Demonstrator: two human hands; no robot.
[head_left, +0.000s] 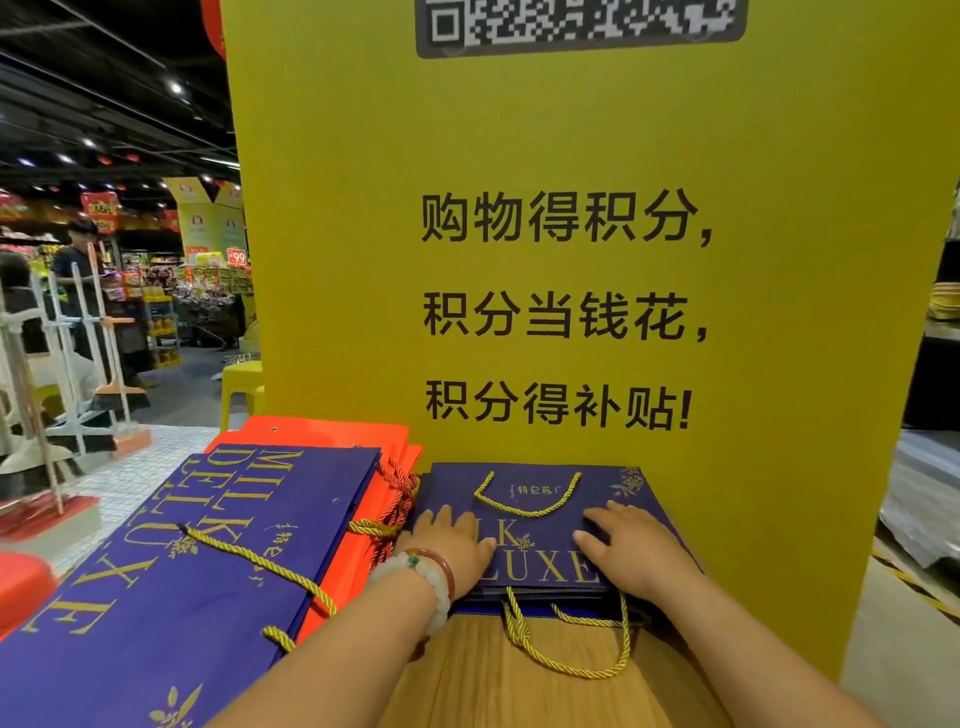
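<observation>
biggest thing in front of us is the yellow board (571, 156) with black chinese lettering and a qr code up top, standing right behind the desk (519, 691), which is plain light wood. on the left of the desk the big purple bags (171, 571) lie flat, gold "milk deluxe" print up, with orange bags (332, 441) sticking out from under them toward the board. just right of those, tight against the foot of the board, sits the small purple bag (545, 519), the top one of a low pile of the same kind.

both our hands are on that top bag. the left hand (447, 543) comes in from the lower left, forearm crossing the edge of the big bags, palm down, fingers straight and a bit spread, pressing the bag's left half. the right hand (631, 553) comes in from the lower right, also flat, fingers straight and angled left, on the right half. neither is pinching or curling round anything.

bracelets (434, 582) sit on the left wrist, one pale and beaded, one thin and reddish. a gold rope handle (527, 501) lies looped on the bag just above the hands.
</observation>
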